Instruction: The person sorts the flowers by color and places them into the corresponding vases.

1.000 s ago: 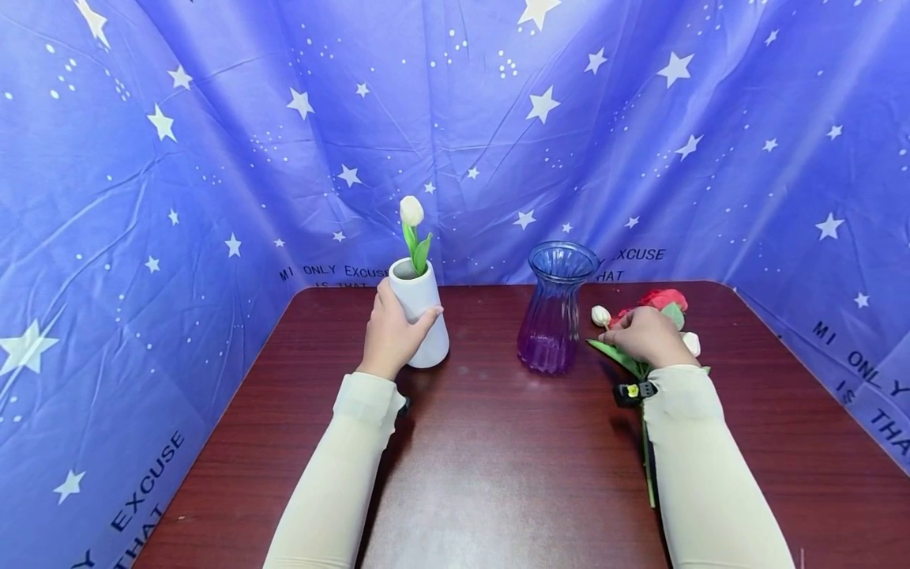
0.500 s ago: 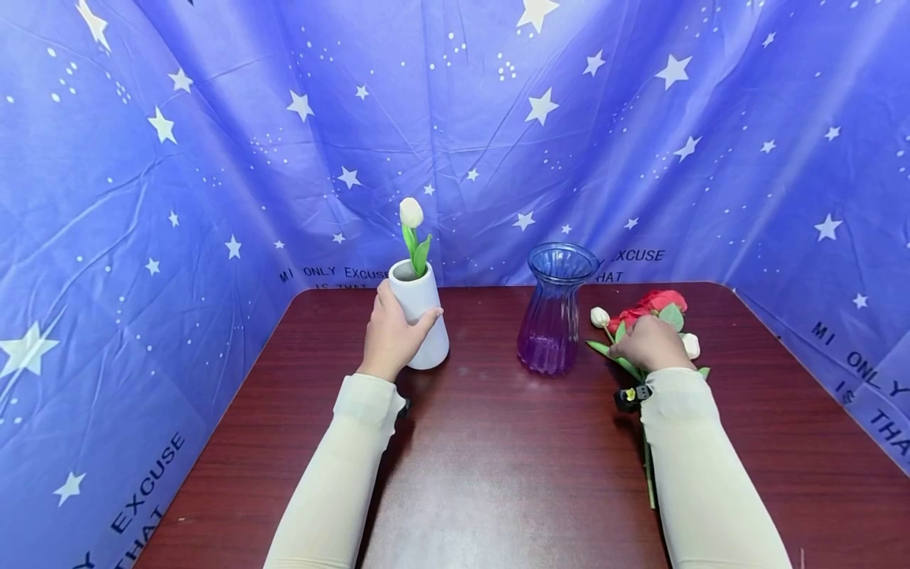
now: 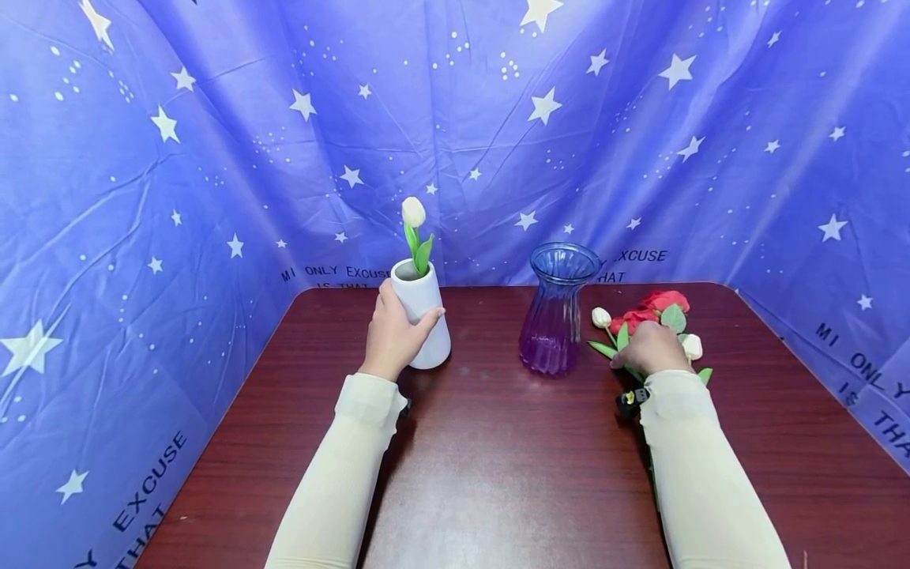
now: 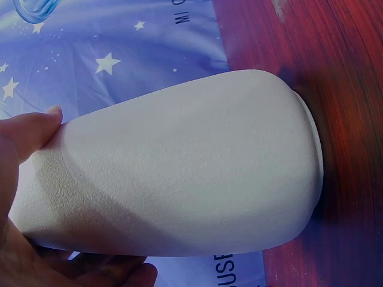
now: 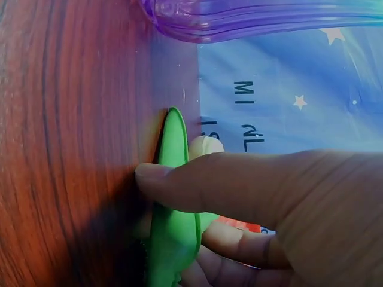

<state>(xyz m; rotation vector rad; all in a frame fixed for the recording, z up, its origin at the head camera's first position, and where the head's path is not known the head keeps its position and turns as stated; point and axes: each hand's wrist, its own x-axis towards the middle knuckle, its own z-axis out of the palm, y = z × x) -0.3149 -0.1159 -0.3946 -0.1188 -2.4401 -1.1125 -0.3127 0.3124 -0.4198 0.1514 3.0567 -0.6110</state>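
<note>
My left hand [image 3: 394,332] grips the upright white vase [image 3: 429,340], thumb on its right side; the left wrist view shows the vase wall [image 4: 179,167] close up. A single white tulip [image 3: 413,212] with green leaves stands in that vase. Over the flowers lying on the table at right is my right hand [image 3: 652,346]. Its thumb crosses a long green tulip leaf [image 5: 173,239] in the right wrist view, with curled fingers behind it. One white tulip bloom [image 3: 600,318] lies left of the hand, another white tulip [image 3: 692,346] to its right. The held stem is hidden.
A ribbed glass vase [image 3: 553,316], blue above and purple below, stands between the hands. Red roses [image 3: 666,301] lie beyond the right hand. The dark red wooden table [image 3: 498,466] ends at a blue star-printed curtain [image 3: 469,118].
My right hand has lowered slightly toward me among the flowers, and its fingers have closed down onto a leafy stem. My left hand and both vases have stayed put.
</note>
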